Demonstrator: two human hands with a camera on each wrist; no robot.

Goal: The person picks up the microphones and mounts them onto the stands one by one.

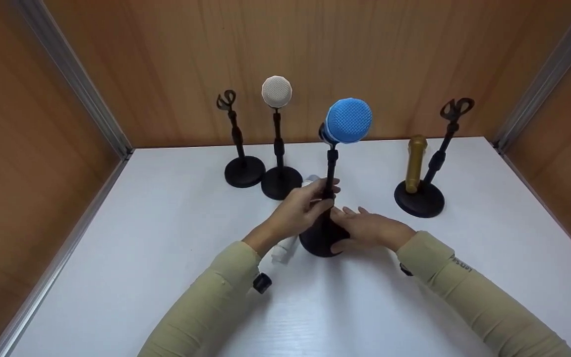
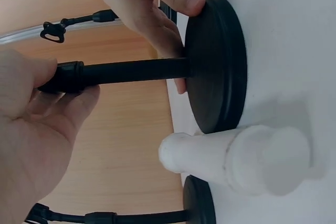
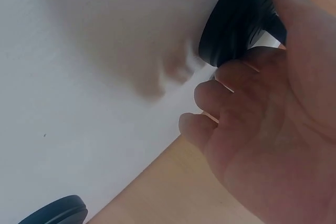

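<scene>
A black desk microphone stand (image 1: 331, 166) carries a microphone with a blue mesh head (image 1: 349, 120). My left hand (image 1: 300, 206) grips its pole at the thick collar, fingers curled round it. Low on the right, my right hand (image 1: 370, 229) holds the rim of the round base (image 2: 210, 66), thumb on one side and fingers on the other, as the left wrist view shows. Beside the base a white microphone (image 2: 205, 153) lies on the table; my left forearm and hand partly hide it in the head view.
Behind on the left stand an unloaded microphone stand (image 1: 243, 171) and another with a white-headed microphone (image 1: 276, 91). At right, a gold microphone (image 1: 416, 163) leans by a stand with an unfilled clip (image 1: 456, 109). Wood panels (image 1: 315, 49) wall in the white table (image 1: 142, 218).
</scene>
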